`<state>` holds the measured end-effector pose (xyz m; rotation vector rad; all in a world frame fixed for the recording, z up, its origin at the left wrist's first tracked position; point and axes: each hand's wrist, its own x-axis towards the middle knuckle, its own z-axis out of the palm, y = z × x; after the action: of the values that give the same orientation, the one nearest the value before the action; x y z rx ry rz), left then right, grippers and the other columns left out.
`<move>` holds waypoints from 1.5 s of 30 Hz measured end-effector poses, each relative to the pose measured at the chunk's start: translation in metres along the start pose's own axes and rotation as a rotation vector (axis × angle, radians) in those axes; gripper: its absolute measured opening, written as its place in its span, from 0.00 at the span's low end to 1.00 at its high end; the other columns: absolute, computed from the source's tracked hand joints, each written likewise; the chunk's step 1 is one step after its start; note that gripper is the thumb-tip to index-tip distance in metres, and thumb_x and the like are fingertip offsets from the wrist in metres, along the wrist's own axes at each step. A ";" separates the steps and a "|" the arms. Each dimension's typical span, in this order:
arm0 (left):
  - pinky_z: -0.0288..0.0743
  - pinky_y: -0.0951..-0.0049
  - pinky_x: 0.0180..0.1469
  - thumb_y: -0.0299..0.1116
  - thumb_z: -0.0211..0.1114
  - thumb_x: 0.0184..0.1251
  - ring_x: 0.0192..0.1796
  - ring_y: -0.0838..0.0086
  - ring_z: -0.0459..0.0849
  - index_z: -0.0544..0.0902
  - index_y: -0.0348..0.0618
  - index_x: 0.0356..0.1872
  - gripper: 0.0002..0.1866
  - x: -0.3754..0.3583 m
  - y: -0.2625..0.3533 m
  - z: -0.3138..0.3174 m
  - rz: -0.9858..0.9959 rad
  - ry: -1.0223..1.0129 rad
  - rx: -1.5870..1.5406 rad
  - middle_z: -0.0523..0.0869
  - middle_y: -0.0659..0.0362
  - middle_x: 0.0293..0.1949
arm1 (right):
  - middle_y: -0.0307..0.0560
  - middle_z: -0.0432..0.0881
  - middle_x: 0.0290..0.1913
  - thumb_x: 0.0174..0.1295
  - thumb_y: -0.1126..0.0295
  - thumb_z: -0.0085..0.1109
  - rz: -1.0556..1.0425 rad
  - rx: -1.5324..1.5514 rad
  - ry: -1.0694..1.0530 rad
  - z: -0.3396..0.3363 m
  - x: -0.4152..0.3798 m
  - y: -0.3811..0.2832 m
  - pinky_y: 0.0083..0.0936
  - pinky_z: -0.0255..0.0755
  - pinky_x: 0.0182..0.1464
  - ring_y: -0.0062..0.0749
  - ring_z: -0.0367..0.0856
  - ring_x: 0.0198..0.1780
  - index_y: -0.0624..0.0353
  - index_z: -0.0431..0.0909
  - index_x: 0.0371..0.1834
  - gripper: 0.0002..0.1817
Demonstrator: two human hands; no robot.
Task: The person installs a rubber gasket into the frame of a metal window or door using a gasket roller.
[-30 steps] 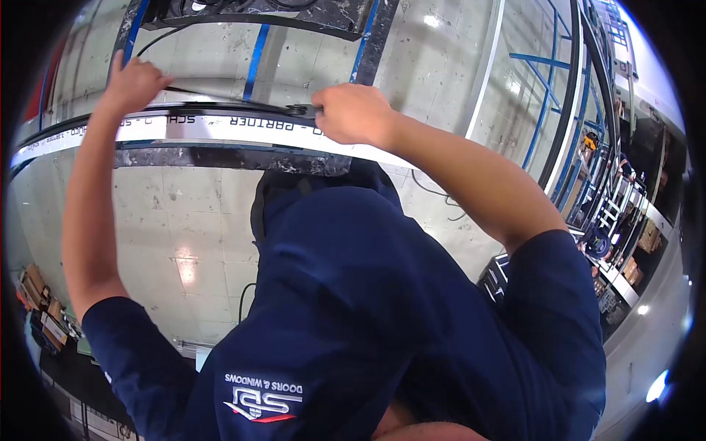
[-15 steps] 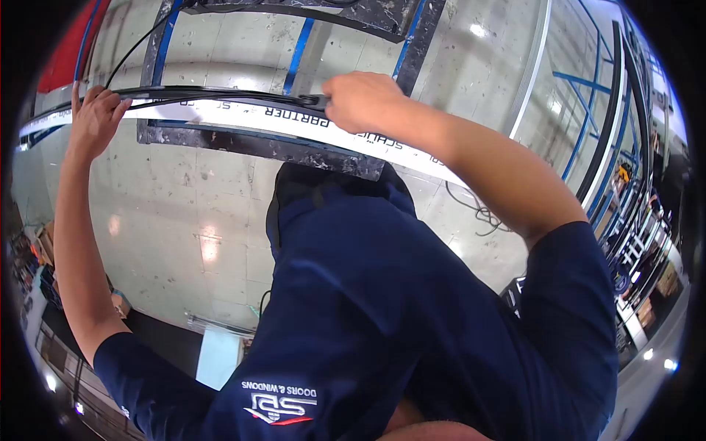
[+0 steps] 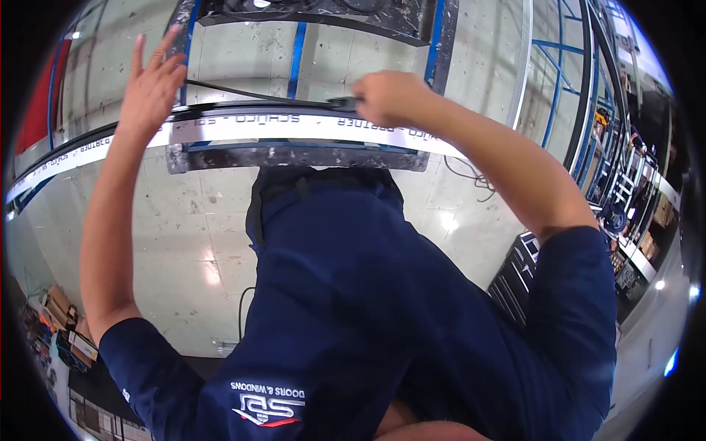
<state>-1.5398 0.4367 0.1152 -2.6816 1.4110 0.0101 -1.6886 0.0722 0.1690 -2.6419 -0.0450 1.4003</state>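
A long profile [image 3: 243,131] with white printed film and a dark upper edge runs across in front of me. My right hand [image 3: 393,95] is closed around a small dark hand tool [image 3: 342,104] at that edge; its exact kind I cannot tell. From the tool a thin black strip [image 3: 235,91], like a rubber gasket, slants up and left to my left hand. My left hand [image 3: 153,88] is raised over the profile with its fingers spread, beside the strip's end.
Beneath the profile stands a bench frame with dark scuffed padding [image 3: 294,157] and blue bars [image 3: 297,59]. A dark padded crossbar [image 3: 331,23] with cables lies beyond. Racks of long profiles [image 3: 581,95] stand at right. A loose cable [image 3: 474,176] lies on the floor.
My left hand has let go of the black strip at the far left, moved right and spread its fingers. My right hand has shifted slightly right with the tool. The view has turned a little.
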 end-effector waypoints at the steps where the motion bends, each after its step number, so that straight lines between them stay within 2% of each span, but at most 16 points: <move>1: 0.34 0.43 0.86 0.25 0.55 0.69 0.82 0.68 0.63 0.81 0.43 0.43 0.08 -0.001 0.002 0.000 0.010 -0.036 -0.010 0.86 0.58 0.57 | 0.52 0.89 0.45 0.65 0.62 0.54 0.005 -0.005 0.000 0.003 -0.007 0.004 0.48 0.79 0.55 0.52 0.86 0.54 0.53 0.85 0.47 0.15; 2: 0.38 0.45 0.86 0.24 0.54 0.67 0.71 0.64 0.78 0.81 0.44 0.43 0.08 -0.005 0.002 0.011 0.010 0.042 -0.011 0.88 0.57 0.48 | 0.53 0.90 0.46 0.64 0.63 0.55 0.021 -0.026 0.059 0.007 -0.017 0.007 0.48 0.80 0.54 0.51 0.88 0.52 0.55 0.86 0.48 0.15; 4: 0.60 0.52 0.79 0.25 0.55 0.66 0.56 0.61 0.86 0.80 0.44 0.43 0.08 -0.009 0.007 0.007 -0.095 -0.137 -0.103 0.86 0.56 0.42 | 0.54 0.90 0.47 0.63 0.63 0.56 0.030 -0.061 0.119 -0.002 -0.014 -0.006 0.47 0.81 0.53 0.51 0.89 0.51 0.57 0.87 0.48 0.16; 5: 0.60 0.52 0.79 0.25 0.55 0.66 0.56 0.61 0.86 0.80 0.44 0.43 0.08 -0.016 0.004 0.015 -0.104 -0.137 -0.106 0.86 0.56 0.42 | 0.53 0.90 0.47 0.64 0.62 0.56 0.042 -0.095 0.049 -0.008 -0.004 -0.016 0.48 0.81 0.54 0.50 0.88 0.52 0.56 0.87 0.49 0.16; 7: 0.76 0.58 0.62 0.26 0.57 0.65 0.46 0.60 0.85 0.80 0.44 0.43 0.07 -0.027 0.003 0.033 -0.119 -0.013 -0.203 0.85 0.57 0.39 | 0.51 0.90 0.50 0.66 0.62 0.54 0.059 -0.162 -0.062 -0.016 0.022 -0.050 0.49 0.80 0.58 0.49 0.86 0.57 0.55 0.87 0.48 0.16; 11: 0.78 0.58 0.50 0.27 0.61 0.64 0.47 0.59 0.85 0.80 0.45 0.41 0.07 -0.039 0.008 0.045 -0.189 0.063 -0.249 0.85 0.57 0.42 | 0.49 0.89 0.52 0.67 0.63 0.53 -0.120 -0.090 0.051 -0.032 0.038 -0.101 0.48 0.79 0.60 0.48 0.84 0.60 0.54 0.86 0.50 0.16; 14: 0.79 0.57 0.50 0.27 0.63 0.63 0.48 0.59 0.84 0.80 0.45 0.41 0.07 -0.043 0.009 0.046 -0.235 0.045 -0.295 0.85 0.57 0.42 | 0.49 0.88 0.55 0.67 0.63 0.53 -0.103 -0.057 0.059 -0.021 0.034 -0.090 0.47 0.79 0.61 0.47 0.83 0.62 0.52 0.85 0.53 0.17; 17: 0.79 0.56 0.51 0.26 0.65 0.62 0.48 0.58 0.84 0.80 0.44 0.40 0.07 -0.042 0.007 0.042 -0.238 -0.009 -0.318 0.85 0.57 0.41 | 0.52 0.88 0.44 0.65 0.62 0.54 -0.011 -0.011 0.091 -0.010 0.014 -0.054 0.50 0.80 0.54 0.52 0.86 0.52 0.51 0.85 0.46 0.13; 20: 0.79 0.56 0.51 0.27 0.65 0.62 0.48 0.57 0.85 0.80 0.44 0.40 0.06 -0.041 0.006 0.034 -0.235 -0.064 -0.298 0.86 0.56 0.42 | 0.53 0.88 0.46 0.66 0.62 0.53 -0.140 -0.016 0.233 0.002 0.039 -0.070 0.50 0.79 0.55 0.53 0.86 0.52 0.53 0.85 0.46 0.14; 23: 0.77 0.57 0.52 0.29 0.60 0.66 0.49 0.60 0.86 0.82 0.45 0.37 0.03 -0.037 0.011 0.022 -0.235 -0.133 -0.217 0.87 0.57 0.40 | 0.55 0.88 0.48 0.65 0.63 0.52 -0.251 -0.004 0.018 -0.038 0.066 -0.127 0.50 0.79 0.58 0.54 0.85 0.55 0.57 0.84 0.48 0.15; 28: 0.69 0.55 0.63 0.35 0.68 0.66 0.50 0.64 0.87 0.86 0.49 0.39 0.05 -0.029 0.000 0.003 -0.171 -0.298 -0.062 0.90 0.60 0.40 | 0.54 0.88 0.48 0.65 0.63 0.51 -0.202 -0.049 0.058 -0.031 0.068 -0.116 0.50 0.79 0.57 0.54 0.85 0.56 0.57 0.84 0.48 0.16; 29: 0.63 0.53 0.71 0.39 0.71 0.65 0.54 0.67 0.85 0.86 0.52 0.44 0.09 -0.029 -0.012 -0.004 -0.174 -0.373 -0.003 0.90 0.61 0.45 | 0.53 0.88 0.48 0.65 0.63 0.51 -0.181 -0.065 0.050 -0.027 0.062 -0.100 0.50 0.79 0.57 0.54 0.85 0.56 0.56 0.84 0.48 0.16; 33: 0.59 0.51 0.76 0.35 0.65 0.69 0.62 0.70 0.81 0.85 0.51 0.49 0.10 -0.048 -0.097 -0.010 -0.152 -0.299 0.274 0.88 0.61 0.50 | 0.56 0.89 0.45 0.60 0.66 0.53 -0.150 0.009 0.162 -0.022 0.034 -0.082 0.52 0.81 0.53 0.55 0.88 0.52 0.59 0.88 0.44 0.16; 38: 0.58 0.50 0.76 0.30 0.55 0.73 0.65 0.68 0.79 0.84 0.49 0.50 0.12 -0.087 -0.216 -0.017 -0.271 -0.297 0.501 0.87 0.61 0.50 | 0.52 0.89 0.48 0.61 0.64 0.53 -0.189 -0.034 0.166 -0.035 0.082 -0.159 0.50 0.81 0.54 0.53 0.86 0.55 0.58 0.87 0.46 0.16; 41: 0.57 0.50 0.77 0.29 0.60 0.69 0.64 0.67 0.79 0.83 0.49 0.50 0.12 -0.111 -0.269 -0.007 -0.270 -0.290 0.417 0.87 0.60 0.50 | 0.56 0.88 0.50 0.63 0.61 0.55 -0.190 0.014 0.142 -0.058 0.100 -0.215 0.51 0.78 0.59 0.55 0.84 0.57 0.52 0.84 0.51 0.17; 45: 0.63 0.51 0.73 0.32 0.67 0.65 0.63 0.64 0.79 0.82 0.47 0.50 0.13 -0.133 -0.297 0.015 -0.144 -0.318 0.288 0.86 0.58 0.50 | 0.50 0.88 0.50 0.66 0.60 0.55 -0.078 -0.084 0.109 -0.059 0.090 -0.218 0.46 0.80 0.56 0.50 0.85 0.55 0.48 0.85 0.51 0.15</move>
<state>-1.3705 0.7142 0.1367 -2.4071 1.0366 0.1969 -1.5794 0.2894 0.1603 -2.7473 -0.1967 1.2543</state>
